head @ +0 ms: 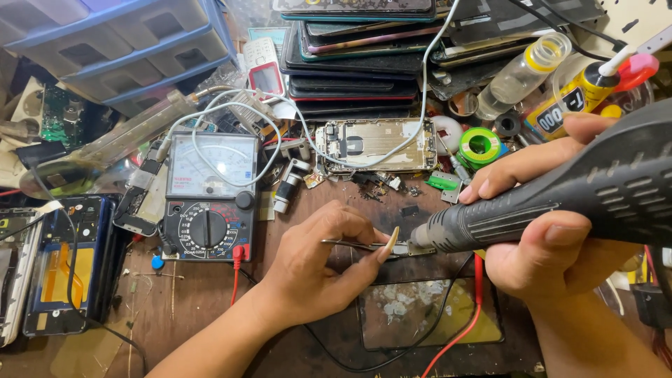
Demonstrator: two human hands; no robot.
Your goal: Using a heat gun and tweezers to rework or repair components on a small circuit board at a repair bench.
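Note:
My left hand pinches a pair of metal tweezers whose tips hold a small metal part on the wooden bench. My right hand grips a thick black hot-air tool handle. Its metal nozzle points left at the small part, just beside the tweezer tips. A dark glass panel with worn patches lies right below both hands.
An analog multimeter with red leads stands left. An opened phone chassis lies behind, with stacked phones, a green tape roll, a clear bottle and a yellow glue tube. A blue phone frame sits far left.

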